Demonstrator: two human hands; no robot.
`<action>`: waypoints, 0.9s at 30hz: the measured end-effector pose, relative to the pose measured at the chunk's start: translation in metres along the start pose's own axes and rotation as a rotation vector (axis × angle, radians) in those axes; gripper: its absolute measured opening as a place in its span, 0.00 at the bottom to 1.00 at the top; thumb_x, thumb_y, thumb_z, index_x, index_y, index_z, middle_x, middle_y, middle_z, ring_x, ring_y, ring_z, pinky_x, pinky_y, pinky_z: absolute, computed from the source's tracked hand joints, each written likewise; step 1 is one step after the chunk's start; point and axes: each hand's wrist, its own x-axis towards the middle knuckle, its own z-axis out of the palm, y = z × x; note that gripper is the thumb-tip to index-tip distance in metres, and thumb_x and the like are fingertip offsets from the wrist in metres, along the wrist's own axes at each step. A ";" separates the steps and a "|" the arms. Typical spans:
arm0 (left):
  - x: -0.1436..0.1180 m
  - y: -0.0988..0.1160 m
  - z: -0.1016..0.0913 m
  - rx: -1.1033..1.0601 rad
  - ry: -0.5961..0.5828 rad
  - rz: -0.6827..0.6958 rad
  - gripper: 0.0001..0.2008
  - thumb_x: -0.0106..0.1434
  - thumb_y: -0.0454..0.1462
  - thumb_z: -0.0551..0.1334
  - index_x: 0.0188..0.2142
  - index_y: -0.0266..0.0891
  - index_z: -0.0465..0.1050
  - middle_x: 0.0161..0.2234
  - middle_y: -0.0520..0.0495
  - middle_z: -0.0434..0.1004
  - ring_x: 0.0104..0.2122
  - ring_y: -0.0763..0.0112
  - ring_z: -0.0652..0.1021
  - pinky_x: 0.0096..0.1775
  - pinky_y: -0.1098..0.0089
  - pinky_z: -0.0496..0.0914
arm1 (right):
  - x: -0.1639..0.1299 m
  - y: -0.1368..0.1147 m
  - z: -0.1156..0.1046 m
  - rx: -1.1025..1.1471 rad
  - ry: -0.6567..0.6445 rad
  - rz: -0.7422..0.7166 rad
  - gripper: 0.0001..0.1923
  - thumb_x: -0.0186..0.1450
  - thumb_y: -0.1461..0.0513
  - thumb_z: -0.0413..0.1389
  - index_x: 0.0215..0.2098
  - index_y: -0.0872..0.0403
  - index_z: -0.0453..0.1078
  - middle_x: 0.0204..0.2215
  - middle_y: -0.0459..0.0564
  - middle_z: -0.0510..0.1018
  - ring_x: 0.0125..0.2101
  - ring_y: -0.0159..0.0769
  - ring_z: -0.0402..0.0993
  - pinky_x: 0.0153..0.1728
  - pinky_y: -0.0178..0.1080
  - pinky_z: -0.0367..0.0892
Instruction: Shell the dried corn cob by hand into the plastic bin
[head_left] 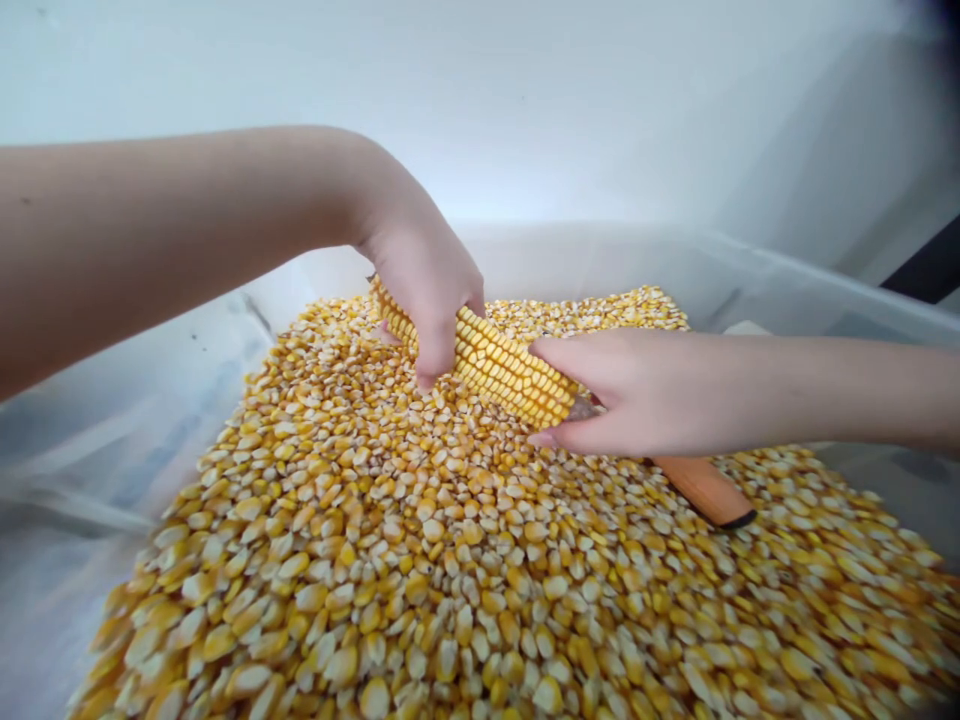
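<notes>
I see my left hand point(424, 275) closed over the upper end of the corn cob point(491, 360), fingers curled down around it and the thumb pressing on the side facing me, its tip reaching the loose kernels point(420, 560) just below the cob. My right hand point(622, 395) comes in from the other side and grips the lower end of the cob, the fingers wrapped together around it with the thumb laid along the top. The cob lies slanted between the two hands, its upper end farther from me, and only its middle stretch of yellow kernel rows shows between them.

Below the right hand, past the lower end of the cob, an orange wooden handle point(705, 490) with a dark end cap sticks out and lies on the kernels. I cannot tell whether the right hand also holds it or what it is attached to, since the palm covers that part.

Under the cob, the loose kernels form a deep heap that fills most of the view, spreading from beneath the cob toward me. The heap sits in a clear plastic bin point(787, 275), whose translucent wall rises behind the cob and along both sides of it. Beyond the bin, behind the cob, stands a plain pale wall point(525, 90). Both forearms are bare.
</notes>
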 end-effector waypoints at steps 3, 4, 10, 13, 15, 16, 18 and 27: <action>0.004 -0.007 -0.002 -0.011 -0.021 -0.034 0.14 0.41 0.48 0.61 0.24 0.41 0.71 0.19 0.50 0.71 0.20 0.70 0.69 0.25 0.71 0.59 | 0.002 0.002 0.007 0.015 0.062 0.023 0.07 0.57 0.59 0.49 0.30 0.54 0.57 0.23 0.45 0.68 0.21 0.30 0.62 0.19 0.32 0.53; 0.006 -0.009 -0.002 -0.013 -0.012 -0.033 0.15 0.40 0.49 0.62 0.23 0.41 0.71 0.18 0.50 0.70 0.20 0.70 0.69 0.26 0.71 0.59 | 0.002 0.003 0.009 0.023 0.073 0.030 0.07 0.57 0.59 0.48 0.30 0.54 0.56 0.22 0.45 0.68 0.20 0.29 0.62 0.18 0.32 0.52; 0.007 -0.010 -0.004 0.018 -0.012 0.000 0.15 0.40 0.49 0.61 0.23 0.40 0.72 0.17 0.49 0.69 0.21 0.68 0.69 0.28 0.71 0.60 | 0.003 0.002 0.008 0.095 0.103 0.010 0.07 0.56 0.60 0.49 0.31 0.54 0.57 0.24 0.45 0.68 0.22 0.29 0.63 0.19 0.31 0.54; 0.003 -0.009 -0.003 -0.036 -0.034 -0.001 0.14 0.42 0.46 0.61 0.27 0.40 0.73 0.21 0.49 0.72 0.24 0.69 0.70 0.30 0.72 0.61 | 0.004 -0.001 0.001 0.201 0.052 -0.041 0.11 0.55 0.57 0.51 0.33 0.54 0.59 0.27 0.45 0.69 0.25 0.31 0.64 0.21 0.31 0.57; 0.001 -0.009 -0.002 -0.089 -0.009 0.025 0.15 0.43 0.43 0.61 0.32 0.42 0.73 0.25 0.52 0.74 0.26 0.71 0.70 0.31 0.74 0.61 | 0.003 -0.001 -0.003 0.280 0.002 -0.041 0.14 0.54 0.53 0.53 0.34 0.54 0.61 0.26 0.45 0.69 0.26 0.31 0.64 0.21 0.31 0.57; 0.000 -0.009 -0.001 -0.102 0.019 0.038 0.15 0.44 0.42 0.60 0.34 0.43 0.72 0.27 0.54 0.74 0.27 0.73 0.70 0.32 0.74 0.61 | 0.003 -0.001 -0.005 0.315 -0.016 -0.028 0.16 0.54 0.52 0.53 0.34 0.54 0.61 0.25 0.45 0.69 0.25 0.31 0.64 0.21 0.31 0.57; 0.000 -0.009 0.000 -0.100 0.081 0.040 0.17 0.43 0.41 0.60 0.35 0.44 0.71 0.28 0.56 0.74 0.27 0.74 0.69 0.33 0.75 0.60 | 0.002 0.000 -0.008 0.373 -0.040 0.009 0.18 0.55 0.49 0.51 0.34 0.54 0.62 0.23 0.45 0.68 0.24 0.30 0.63 0.20 0.31 0.57; 0.005 -0.013 -0.002 0.116 0.312 -0.039 0.20 0.40 0.42 0.61 0.36 0.43 0.71 0.27 0.57 0.74 0.28 0.75 0.67 0.34 0.73 0.57 | 0.000 0.009 -0.005 0.651 -0.024 0.032 0.22 0.60 0.46 0.41 0.36 0.55 0.61 0.21 0.44 0.62 0.18 0.26 0.57 0.18 0.30 0.55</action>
